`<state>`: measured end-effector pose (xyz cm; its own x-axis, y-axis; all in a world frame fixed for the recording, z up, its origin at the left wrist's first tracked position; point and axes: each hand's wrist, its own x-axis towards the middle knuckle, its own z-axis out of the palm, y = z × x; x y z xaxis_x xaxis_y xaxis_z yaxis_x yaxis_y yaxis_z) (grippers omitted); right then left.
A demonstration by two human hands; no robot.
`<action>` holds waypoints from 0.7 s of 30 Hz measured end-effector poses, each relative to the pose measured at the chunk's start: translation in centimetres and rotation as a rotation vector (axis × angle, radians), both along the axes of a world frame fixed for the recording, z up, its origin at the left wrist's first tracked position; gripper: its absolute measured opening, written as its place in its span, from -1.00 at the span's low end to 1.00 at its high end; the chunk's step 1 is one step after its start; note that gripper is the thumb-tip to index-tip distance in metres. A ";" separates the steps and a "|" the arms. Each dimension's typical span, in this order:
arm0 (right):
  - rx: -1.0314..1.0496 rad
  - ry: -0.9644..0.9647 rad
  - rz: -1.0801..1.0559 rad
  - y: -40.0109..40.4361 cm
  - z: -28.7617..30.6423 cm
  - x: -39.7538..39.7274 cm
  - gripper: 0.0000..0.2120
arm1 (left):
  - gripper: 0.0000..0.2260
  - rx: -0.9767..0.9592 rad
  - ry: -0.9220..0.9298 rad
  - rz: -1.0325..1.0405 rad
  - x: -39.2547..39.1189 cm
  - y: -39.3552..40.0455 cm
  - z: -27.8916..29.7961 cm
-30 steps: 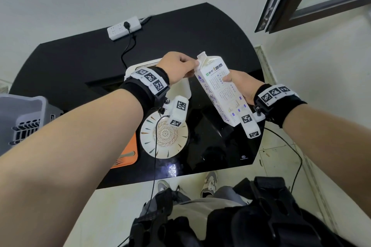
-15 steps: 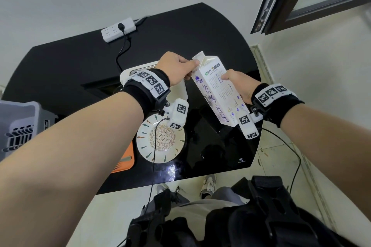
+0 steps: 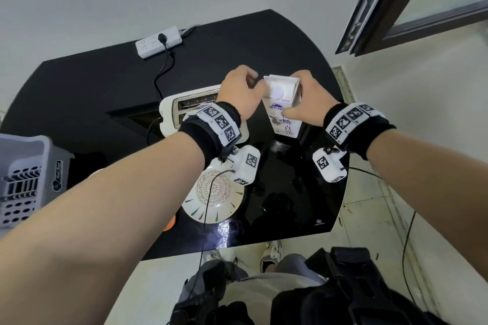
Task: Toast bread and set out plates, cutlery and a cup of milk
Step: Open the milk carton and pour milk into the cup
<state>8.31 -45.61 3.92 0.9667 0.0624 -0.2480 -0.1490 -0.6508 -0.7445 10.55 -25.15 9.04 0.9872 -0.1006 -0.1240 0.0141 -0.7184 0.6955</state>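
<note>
We have open black table (image 3: 87, 92) across the upper left of the frame, crossed only by the power strip (image 3: 159, 41) and its cord running down to the toaster (image 3: 190, 111); the toaster blocks the centre, just left of the milk carton (image 3: 284, 111), which both hands crowd; below it the patterned plate (image 3: 214, 195) fills the lower middle; we see bare glossy table at lower right, beside the plate; at far left the grey basket (image 3: 26, 179) walls off that edge.

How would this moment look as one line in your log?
step: opening milk carton | right hand: holds carton | left hand: at spout | cup: unseen
</note>
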 end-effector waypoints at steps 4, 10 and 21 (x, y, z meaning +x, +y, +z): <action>-0.004 0.031 0.068 0.3 -0.9 1.0 -0.22 | -0.60 0.042 0.047 -0.199 0.5 0.8 -1.2; 0.018 0.060 0.136 1.2 -1.4 1.9 -0.10 | -0.79 0.106 0.038 -0.224 1.1 0.9 -2.2; 0.011 0.102 0.135 0.9 -1.7 2.2 0.00 | -0.79 0.105 0.011 -0.208 2.0 0.7 -3.1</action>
